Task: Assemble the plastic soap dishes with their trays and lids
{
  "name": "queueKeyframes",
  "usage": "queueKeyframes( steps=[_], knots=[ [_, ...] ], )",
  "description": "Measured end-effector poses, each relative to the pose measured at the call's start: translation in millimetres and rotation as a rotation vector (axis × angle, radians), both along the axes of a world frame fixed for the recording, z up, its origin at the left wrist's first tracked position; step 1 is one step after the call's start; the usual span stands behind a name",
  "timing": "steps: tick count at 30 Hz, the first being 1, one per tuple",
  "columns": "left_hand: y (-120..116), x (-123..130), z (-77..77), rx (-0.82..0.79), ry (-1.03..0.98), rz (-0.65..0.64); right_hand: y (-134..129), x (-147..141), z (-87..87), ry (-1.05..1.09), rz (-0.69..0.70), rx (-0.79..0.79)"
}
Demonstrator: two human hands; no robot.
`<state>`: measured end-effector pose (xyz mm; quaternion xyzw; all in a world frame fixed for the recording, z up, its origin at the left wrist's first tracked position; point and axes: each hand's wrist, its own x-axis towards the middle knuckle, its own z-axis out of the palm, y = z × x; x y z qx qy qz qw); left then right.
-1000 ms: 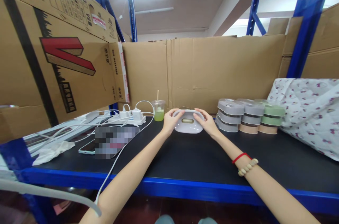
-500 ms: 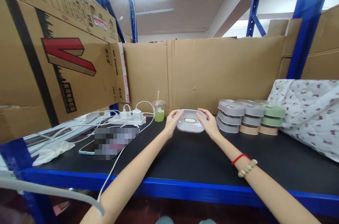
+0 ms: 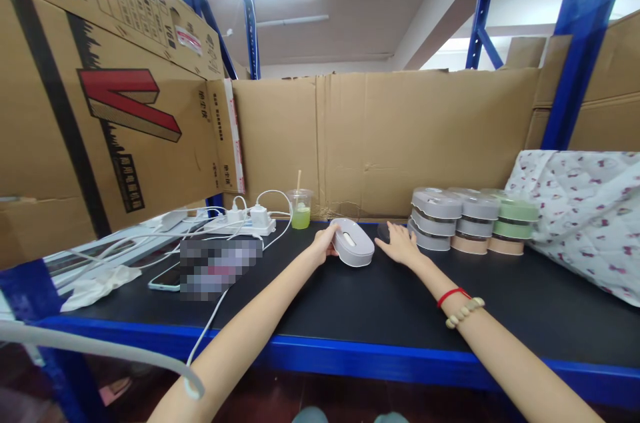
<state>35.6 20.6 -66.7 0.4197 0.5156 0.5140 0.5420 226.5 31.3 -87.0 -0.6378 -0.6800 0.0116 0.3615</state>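
My left hand [image 3: 324,245] grips the box [image 3: 356,249], probably light and stiff, by its end. My right hand [image 3: 400,244] spreads at a dark piece [image 3: 383,231].

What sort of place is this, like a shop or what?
Maybe a storeroom or workshop: there's a blue metal rack, a big printed cardboard box and neatly stacked containers.

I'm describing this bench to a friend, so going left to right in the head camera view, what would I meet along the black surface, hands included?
Crumpled white tissue, phone, cup of green drink, left hand, grey container, right hand, stacked containers, patterned cloth.
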Motion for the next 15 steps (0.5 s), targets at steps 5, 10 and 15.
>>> queueKeyframes(
  steps=[5, 10, 15],
  knots=[
    [5.9, 1.2, -8.0, -0.045, -0.008, -0.055, -3.7, 3.8, 3.0, -0.147, 0.029, -0.042],
    [8.5, 3.2, -11.3, -0.081, -0.019, -0.161, -0.2, 2.5, -6.1, -0.1, -0.01, -0.066],
    [8.6, 0.9, -10.6, -0.041, -0.036, -0.241, 0.9, 0.8, -3.1, 0.027, -0.058, -0.07]
  ],
)
